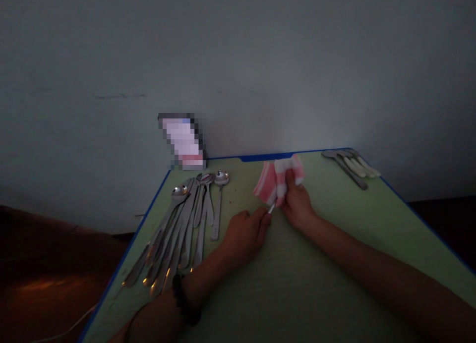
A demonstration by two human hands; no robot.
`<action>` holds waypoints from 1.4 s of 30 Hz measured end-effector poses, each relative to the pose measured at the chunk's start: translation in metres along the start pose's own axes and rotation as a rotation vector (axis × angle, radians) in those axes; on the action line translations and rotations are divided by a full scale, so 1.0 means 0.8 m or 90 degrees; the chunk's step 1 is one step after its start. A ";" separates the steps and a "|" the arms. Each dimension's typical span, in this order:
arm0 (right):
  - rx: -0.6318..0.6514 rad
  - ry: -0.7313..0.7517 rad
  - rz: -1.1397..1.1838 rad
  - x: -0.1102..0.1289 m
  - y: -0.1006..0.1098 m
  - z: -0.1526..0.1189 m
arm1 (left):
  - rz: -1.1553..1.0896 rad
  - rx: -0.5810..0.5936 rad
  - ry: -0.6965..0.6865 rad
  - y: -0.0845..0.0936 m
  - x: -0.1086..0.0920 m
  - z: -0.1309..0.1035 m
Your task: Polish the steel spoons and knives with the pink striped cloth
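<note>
My left hand [247, 231] is closed on the thin metal handle [272, 206] of a piece of cutlery. Its other end is hidden under a pink and white striped cloth [266, 182], so I cannot tell whether it is a spoon or a fork. My right hand [297, 201] pinches the cloth around it, thumb on top. Left of my hands lies a pile of metal cutlery [186, 219], with spoon bowls toward the wall. A single spoon [219, 204] rests at the pile's right side.
A green table [290, 293] with a blue rim stands against a grey wall [260, 75]. At its far right corner lie several spoons [351, 167], some with white handles. A phone [184, 140] with a lit, blurred screen leans at the far left corner.
</note>
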State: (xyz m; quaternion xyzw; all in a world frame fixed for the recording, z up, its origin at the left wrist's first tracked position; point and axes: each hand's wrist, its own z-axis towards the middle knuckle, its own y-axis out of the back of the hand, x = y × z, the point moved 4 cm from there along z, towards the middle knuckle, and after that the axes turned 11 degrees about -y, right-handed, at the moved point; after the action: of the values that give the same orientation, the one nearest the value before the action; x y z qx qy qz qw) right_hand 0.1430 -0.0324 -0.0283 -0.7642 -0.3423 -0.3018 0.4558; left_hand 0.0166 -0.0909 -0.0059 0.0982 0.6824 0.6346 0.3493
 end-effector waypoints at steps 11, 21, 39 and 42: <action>0.072 -0.016 0.038 0.000 -0.001 0.018 | -0.020 -0.022 -0.006 -0.001 0.003 0.001; 0.022 -0.008 0.088 0.013 0.017 0.041 | -0.188 0.044 -0.165 0.010 -0.015 -0.008; 0.005 -0.042 -0.031 -0.012 -0.006 -0.008 | -0.123 -0.048 -0.068 0.000 0.001 0.001; 0.047 0.025 -0.111 0.001 -0.004 0.001 | -0.121 -0.070 -0.030 0.000 0.006 0.003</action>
State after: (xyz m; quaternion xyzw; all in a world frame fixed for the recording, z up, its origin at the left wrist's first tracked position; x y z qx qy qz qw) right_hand 0.1411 -0.0305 -0.0265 -0.7083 -0.4093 -0.3420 0.4623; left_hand 0.0146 -0.0862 -0.0074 0.0289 0.6445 0.6326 0.4284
